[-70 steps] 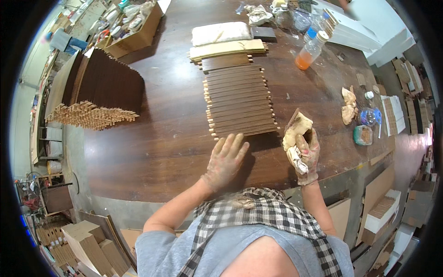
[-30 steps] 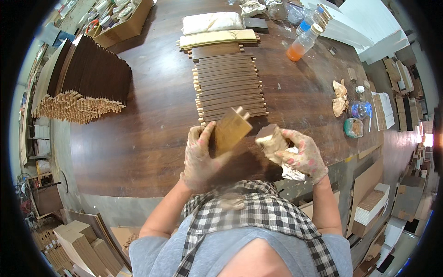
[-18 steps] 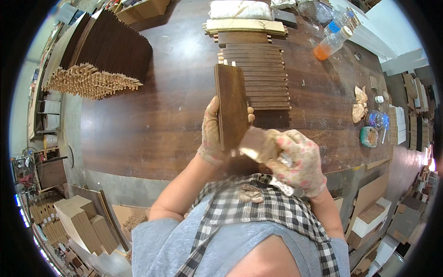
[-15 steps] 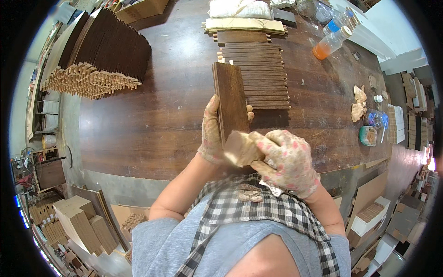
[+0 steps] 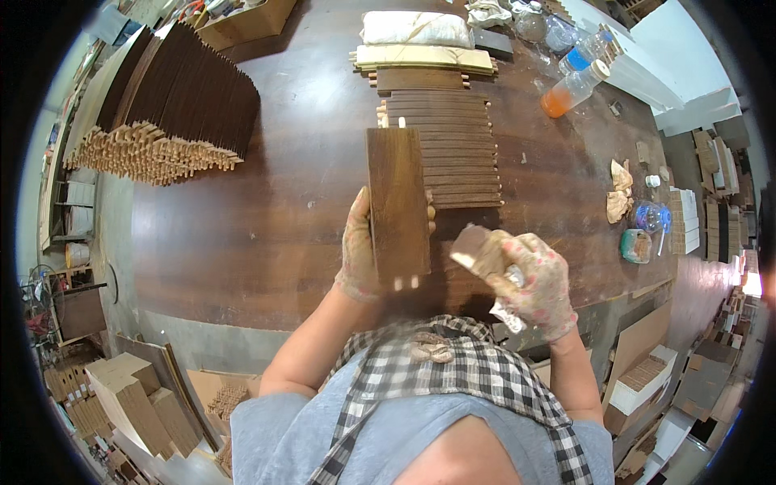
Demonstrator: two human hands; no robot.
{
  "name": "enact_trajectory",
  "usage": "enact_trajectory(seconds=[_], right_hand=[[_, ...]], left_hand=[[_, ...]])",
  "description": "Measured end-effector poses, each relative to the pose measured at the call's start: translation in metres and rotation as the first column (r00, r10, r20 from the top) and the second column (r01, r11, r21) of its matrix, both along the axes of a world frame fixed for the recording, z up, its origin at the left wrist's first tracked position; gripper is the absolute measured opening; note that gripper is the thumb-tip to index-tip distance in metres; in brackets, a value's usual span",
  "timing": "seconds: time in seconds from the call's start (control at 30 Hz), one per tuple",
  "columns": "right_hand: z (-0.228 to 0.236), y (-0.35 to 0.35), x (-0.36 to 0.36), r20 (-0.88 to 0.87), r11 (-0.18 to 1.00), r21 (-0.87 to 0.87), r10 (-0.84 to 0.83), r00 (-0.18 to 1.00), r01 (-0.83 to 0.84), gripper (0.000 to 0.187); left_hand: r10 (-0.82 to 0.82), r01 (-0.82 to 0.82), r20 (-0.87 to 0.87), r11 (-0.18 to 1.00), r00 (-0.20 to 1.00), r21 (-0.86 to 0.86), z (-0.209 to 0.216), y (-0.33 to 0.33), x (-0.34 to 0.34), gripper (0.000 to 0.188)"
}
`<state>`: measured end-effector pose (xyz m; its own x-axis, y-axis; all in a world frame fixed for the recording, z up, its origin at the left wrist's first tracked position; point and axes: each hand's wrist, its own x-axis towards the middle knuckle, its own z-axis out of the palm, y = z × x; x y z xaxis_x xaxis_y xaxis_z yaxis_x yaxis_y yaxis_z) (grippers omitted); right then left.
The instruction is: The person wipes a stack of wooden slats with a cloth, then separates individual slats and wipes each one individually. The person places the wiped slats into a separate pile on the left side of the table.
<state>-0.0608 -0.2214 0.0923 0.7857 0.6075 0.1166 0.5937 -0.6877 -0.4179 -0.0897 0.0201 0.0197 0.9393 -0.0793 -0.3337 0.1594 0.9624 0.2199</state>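
Observation:
My gloved left hand (image 5: 356, 250) grips a dark brown wooden board (image 5: 398, 202) by its edges, with the thumb on the left side and fingertips at the right. Pale dowels stick out of both ends of the board, which is held up over the table. To its right, apart from it, my gloved right hand (image 5: 540, 283) is closed around a worn sanding pad (image 5: 471, 244) with a flat brown face and pale edge. A crumpled white piece (image 5: 508, 315) hangs below that palm; what it is, I cannot tell. Behind the board lies a row of similar dowelled boards (image 5: 461, 153).
A tall stack of dark dowelled boards (image 5: 186, 97) stands at the left on the brown table (image 5: 226, 250). On the right are a bottle of orange liquid (image 5: 566, 95), crumpled tan gloves (image 5: 620, 194) and a cut plastic container (image 5: 636, 246). A white wrapped bundle (image 5: 416, 31) lies at the back.
My right hand has moved right with the pad, off the board's near end. The board is now turned with its broad face up, and its near dowels show.

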Motion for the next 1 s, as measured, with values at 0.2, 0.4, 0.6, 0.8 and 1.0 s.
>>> enact_trajectory(seconds=[0.2, 0.4, 0.6, 0.8, 1.0], right_hand=[[-0.001, 0.016, 0.001, -0.069, 0.925, 0.37, 0.118, 0.991, -0.085, 0.051], [-0.023, 0.005, 0.033, -0.085, 0.916, 0.399, 0.0, 0.996, 0.034, 0.054], [-0.016, 0.013, 0.058, -0.212, 0.669, 0.685, -0.197, 0.957, 0.29, 0.062], [-0.026, 0.081, 0.009, 0.373, 0.904, 0.347, 0.109, 0.921, -0.247, 0.066], [-0.042, 0.052, 0.115, 0.303, 0.774, 0.631, -0.297, 0.905, 0.043, 0.057]], left_hand=[[-0.176, 0.182, 0.098, 0.982, 0.98, -0.057, -0.022, 0.002, -0.014, 0.075], [-0.309, 0.337, 0.171, 0.927, 0.936, -0.167, -0.036, -0.002, -0.022, 0.08], [-0.326, 0.328, -0.076, 0.944, 0.942, 0.027, -0.013, -0.014, -0.027, 0.077], [-0.312, 0.271, 0.012, 0.842, 0.95, 0.467, -0.014, -0.023, -0.033, 0.077], [-0.452, 0.466, -0.114, 0.863, 0.885, 0.194, -0.019, -0.021, -0.044, 0.077]])
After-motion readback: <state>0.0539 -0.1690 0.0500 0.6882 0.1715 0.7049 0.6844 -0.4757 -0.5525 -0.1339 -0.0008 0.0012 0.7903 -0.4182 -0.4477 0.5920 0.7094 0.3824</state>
